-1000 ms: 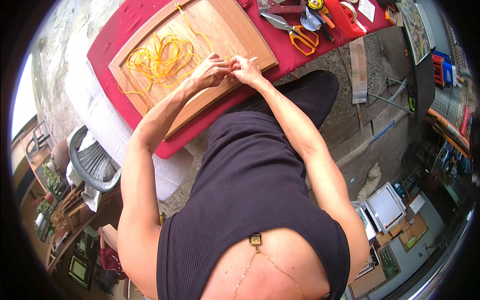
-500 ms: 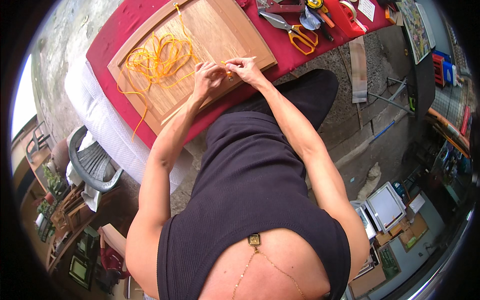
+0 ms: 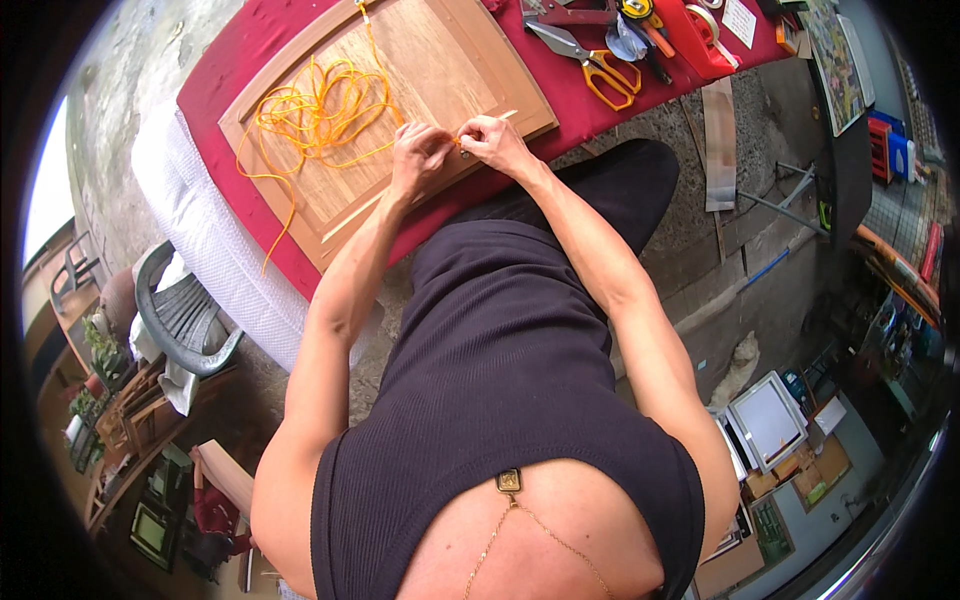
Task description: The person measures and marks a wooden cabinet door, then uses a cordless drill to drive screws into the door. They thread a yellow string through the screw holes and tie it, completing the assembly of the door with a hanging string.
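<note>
A wooden panel with a raised frame [image 3: 455, 65] lies on the table. Loose loops of yellow-orange cord [image 3: 325, 105] are heaped on its left part. One strand runs up to a fitting on the far edge, another to my left hand [image 3: 421, 158]. That hand is closed on the cord at the panel's near edge. Close beside it, my right hand [image 3: 494, 143] pinches a short bit of the same cord between thumb and fingers. A small metal fitting [image 3: 464, 153] shows between the hands, partly covered by fingers. How the cord passes around it is hidden.
On the red cloth [image 3: 210, 110] at the right lie orange-handled scissors [image 3: 607, 80], a red tape dispenser [image 3: 700, 45] and other tools. White padded wrap [image 3: 190, 190] hangs at the left, near a grey plastic chair [image 3: 185, 310]. Another person [image 3: 212, 510] is at lower left.
My right hand's fingers have dropped slightly towards the fitting, and the bit of cord there has come down with them. My left hand has turned a little but stays in place.
</note>
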Demonstrator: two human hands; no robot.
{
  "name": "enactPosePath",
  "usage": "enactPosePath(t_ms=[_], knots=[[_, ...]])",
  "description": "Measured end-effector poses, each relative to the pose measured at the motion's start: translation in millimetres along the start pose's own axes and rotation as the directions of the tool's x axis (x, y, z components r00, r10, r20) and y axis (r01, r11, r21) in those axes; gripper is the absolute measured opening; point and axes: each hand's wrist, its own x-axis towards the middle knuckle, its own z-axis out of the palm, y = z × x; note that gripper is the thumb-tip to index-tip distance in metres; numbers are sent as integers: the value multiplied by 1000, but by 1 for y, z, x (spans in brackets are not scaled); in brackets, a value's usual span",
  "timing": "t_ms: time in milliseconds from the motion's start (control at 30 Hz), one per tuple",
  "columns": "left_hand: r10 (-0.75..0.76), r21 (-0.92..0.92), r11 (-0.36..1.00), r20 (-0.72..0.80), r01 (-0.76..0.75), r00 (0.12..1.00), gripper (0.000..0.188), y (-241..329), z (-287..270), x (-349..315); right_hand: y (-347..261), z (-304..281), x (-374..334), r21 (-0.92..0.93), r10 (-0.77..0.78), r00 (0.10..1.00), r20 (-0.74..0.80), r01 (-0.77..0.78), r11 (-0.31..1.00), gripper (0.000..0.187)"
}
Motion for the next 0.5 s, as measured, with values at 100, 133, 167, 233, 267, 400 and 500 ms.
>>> enactPosePath(t_ms=[100, 133, 167, 233, 267, 400, 500], knots=[[44, 41, 998, 47, -46, 998, 10, 0, -7, 3, -9, -2, 0, -102, -61, 998, 27, 64, 993, 21], [45, 51, 997, 96, -50, 994, 10, -2, -11, 6, -11, -3, 1, -141, -89, 995, 36, 94, 986, 20], [45, 61, 997, 145, -54, 988, 10, -5, -15, 10, -12, -4, 2, -163, -112, 992, 58, 120, 979, 19], [76, 88, 992, 207, -96, 975, 10, -4, -22, 16, -12, -4, 7, -205, -156, 983, 100, 174, 963, 18], [107, 103, 986, 221, -132, 969, 9, -2, -23, 18, -11, -4, 8, -216, -172, 979, 110, 192, 957, 17], [173, 117, 973, 193, -198, 966, 8, 0, -21, 17, -6, -3, 11, -251, -189, 971, 146, 221, 942, 17], [250, 144, 949, 197, -281, 948, 8, 1, -24, 19, -5, -3, 16, -305, -164, 972, 171, 210, 929, 16]])
